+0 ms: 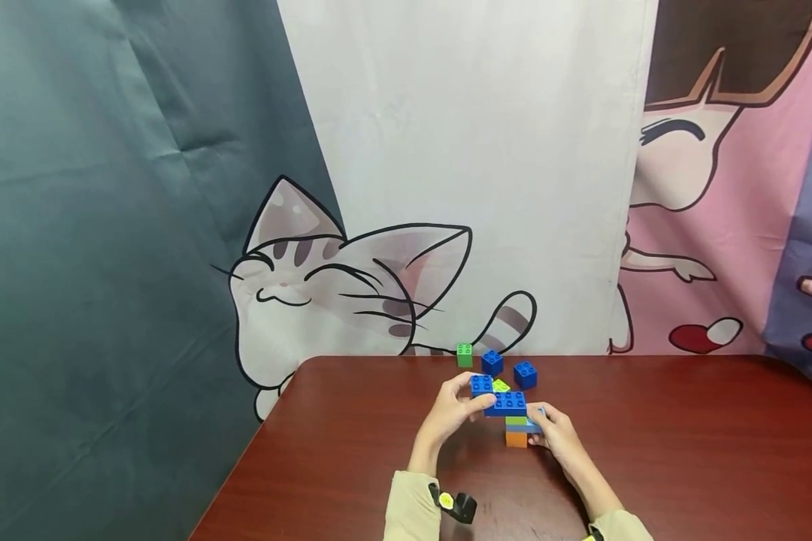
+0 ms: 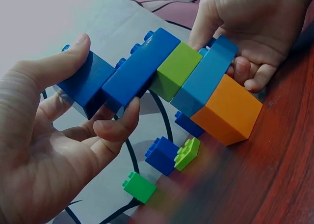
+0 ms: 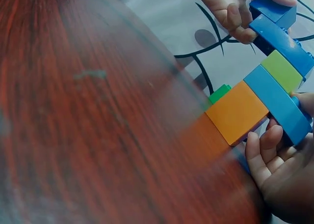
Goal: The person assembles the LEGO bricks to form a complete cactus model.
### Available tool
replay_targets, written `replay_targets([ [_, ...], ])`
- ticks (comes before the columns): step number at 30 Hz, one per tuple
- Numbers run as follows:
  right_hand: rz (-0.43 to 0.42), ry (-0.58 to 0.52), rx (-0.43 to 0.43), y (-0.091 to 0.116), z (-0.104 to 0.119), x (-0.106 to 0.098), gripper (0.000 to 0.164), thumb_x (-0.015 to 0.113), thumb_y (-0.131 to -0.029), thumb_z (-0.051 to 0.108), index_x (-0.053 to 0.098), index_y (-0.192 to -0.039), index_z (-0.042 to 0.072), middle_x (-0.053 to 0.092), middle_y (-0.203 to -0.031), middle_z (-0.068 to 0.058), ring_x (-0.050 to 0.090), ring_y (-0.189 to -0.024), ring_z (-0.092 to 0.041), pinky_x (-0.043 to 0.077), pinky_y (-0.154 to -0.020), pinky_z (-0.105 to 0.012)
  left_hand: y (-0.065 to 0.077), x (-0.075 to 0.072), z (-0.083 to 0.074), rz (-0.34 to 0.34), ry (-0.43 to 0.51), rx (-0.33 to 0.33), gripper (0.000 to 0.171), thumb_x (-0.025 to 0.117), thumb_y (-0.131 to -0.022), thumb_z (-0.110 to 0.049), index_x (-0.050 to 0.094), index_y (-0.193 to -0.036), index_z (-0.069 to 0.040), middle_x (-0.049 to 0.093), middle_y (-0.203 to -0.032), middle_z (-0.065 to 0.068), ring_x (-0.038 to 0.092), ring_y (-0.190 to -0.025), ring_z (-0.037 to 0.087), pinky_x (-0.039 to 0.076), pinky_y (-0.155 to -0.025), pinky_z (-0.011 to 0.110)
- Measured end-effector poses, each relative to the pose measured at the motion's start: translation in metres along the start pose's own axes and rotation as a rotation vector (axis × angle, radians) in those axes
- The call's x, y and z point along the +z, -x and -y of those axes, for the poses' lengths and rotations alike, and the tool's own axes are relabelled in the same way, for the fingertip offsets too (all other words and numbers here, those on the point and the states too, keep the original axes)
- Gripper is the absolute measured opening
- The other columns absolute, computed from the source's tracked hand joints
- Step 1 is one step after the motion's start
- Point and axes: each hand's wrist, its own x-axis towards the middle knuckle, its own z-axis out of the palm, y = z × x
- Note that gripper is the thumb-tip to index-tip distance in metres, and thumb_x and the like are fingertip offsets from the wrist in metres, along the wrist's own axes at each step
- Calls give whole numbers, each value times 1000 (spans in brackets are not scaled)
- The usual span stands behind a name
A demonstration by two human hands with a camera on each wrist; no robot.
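A stack of bricks is held between both hands over the table. From the bottom it has an orange brick point(image 2: 230, 111), a light blue brick point(image 2: 203, 79), a lime green brick point(image 2: 177, 70) and a long dark blue brick point(image 2: 140, 71). My left hand point(image 1: 449, 409) pinches a square dark blue brick point(image 2: 88, 81) at the long brick's left end, thumb on its studded side and fingers beneath. One left fingertip is right at the long brick's underside. With thumb and fingers, my right hand point(image 1: 560, 436) grips the light blue brick's jutting right end.
Behind the stack, near the table's back edge, lie a green brick point(image 1: 464, 355), two dark blue bricks point(image 1: 492, 364) and a lime brick point(image 1: 501, 386). The reddish-brown table point(image 1: 338, 458) meets a printed cloth backdrop point(image 1: 480, 150) at its far edge.
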Motion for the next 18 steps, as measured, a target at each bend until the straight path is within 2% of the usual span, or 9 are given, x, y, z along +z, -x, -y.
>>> replay_targets([
  [6,-6,27,-23,0,-1,6,35,48,-102,17,53,-121,-11,60,-80,0,49,-60,-9,51,-61,-21,4,-6,-2,15,-14,8,36,67,-92,-20,60,-123,-3,65,-102,12,58,-74,20,44,-60,23],
  [11,1,84,-45,1,-1,15,34,50,-101,19,56,-120,-9,59,-82,-2,49,-63,-10,48,-62,-22,8,-17,-2,18,-31,11,33,66,-93,-16,59,-122,-1,64,-102,16,57,-74,18,45,-60,23],
  [15,-12,111,-30,3,-1,17,36,48,-103,26,56,-120,-5,60,-86,-3,51,-70,-10,48,-63,-22,8,-20,-1,36,-38,6,33,66,-93,-18,60,-122,-3,65,-102,13,57,-75,20,46,-63,25],
  [18,-4,71,-21,3,1,14,47,41,-105,34,56,-121,-7,63,-86,-3,54,-72,-9,48,-65,-22,7,-21,-2,42,-36,-1,34,67,-93,-21,61,-121,-5,65,-100,7,57,-75,22,46,-64,27],
])
